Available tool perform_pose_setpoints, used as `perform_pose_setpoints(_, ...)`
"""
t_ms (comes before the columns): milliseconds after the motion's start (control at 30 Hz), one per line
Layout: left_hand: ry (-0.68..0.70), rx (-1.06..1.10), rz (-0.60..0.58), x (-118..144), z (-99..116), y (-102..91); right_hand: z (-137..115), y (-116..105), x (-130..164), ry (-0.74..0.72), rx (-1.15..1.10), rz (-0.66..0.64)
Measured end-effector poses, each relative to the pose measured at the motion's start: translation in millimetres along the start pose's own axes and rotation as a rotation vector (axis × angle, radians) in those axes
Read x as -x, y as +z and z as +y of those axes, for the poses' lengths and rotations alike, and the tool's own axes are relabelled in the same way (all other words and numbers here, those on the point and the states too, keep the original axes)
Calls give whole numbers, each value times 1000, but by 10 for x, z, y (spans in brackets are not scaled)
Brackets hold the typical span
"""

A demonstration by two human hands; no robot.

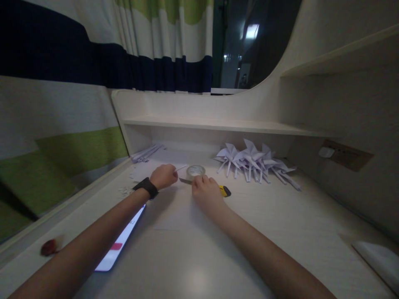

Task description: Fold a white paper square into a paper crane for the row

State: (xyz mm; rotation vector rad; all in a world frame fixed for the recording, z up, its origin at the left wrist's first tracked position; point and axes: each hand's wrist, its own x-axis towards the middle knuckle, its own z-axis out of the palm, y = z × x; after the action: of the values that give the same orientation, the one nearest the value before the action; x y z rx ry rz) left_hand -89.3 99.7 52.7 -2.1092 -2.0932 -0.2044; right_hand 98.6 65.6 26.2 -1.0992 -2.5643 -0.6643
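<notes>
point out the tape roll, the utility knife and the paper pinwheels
tape roll (pixel 195 170), head view, on its top rim
utility knife (pixel 225 191), head view, on its yellow handle end
paper pinwheels (pixel 253 160), head view, on the middle of the pile

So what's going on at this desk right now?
A person sits at a pale desk. The left hand pinches a thin white stick, while the right hand grips a yellow-handled utility knife with its blade pointing towards the stick. A tape roll sits just behind the hands, folded paper pinwheels lie to the right, and a lit phone lies under the left forearm.
</notes>
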Motion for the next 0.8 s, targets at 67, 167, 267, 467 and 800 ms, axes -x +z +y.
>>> perform_pose_setpoints(67,10,-4,-3,-16,-9,5,-11,1,-8,3,-6,1)
perform_pose_setpoints(167,19,-7,-7,-25,-17,-1,-24,-15,2,10,-6,19)
perform_pose_setpoints(267,21,-13,-1,-19,-14,-16,-40,-38,16,13,5,48)
perform_pose_setpoints(467,50,-30,42,0,5,-36,-76,-59,2,45,3,69)
perform_pose_setpoints(800,50,-64,63,13,-24,-41,-92,-56,-29,62,22,85)
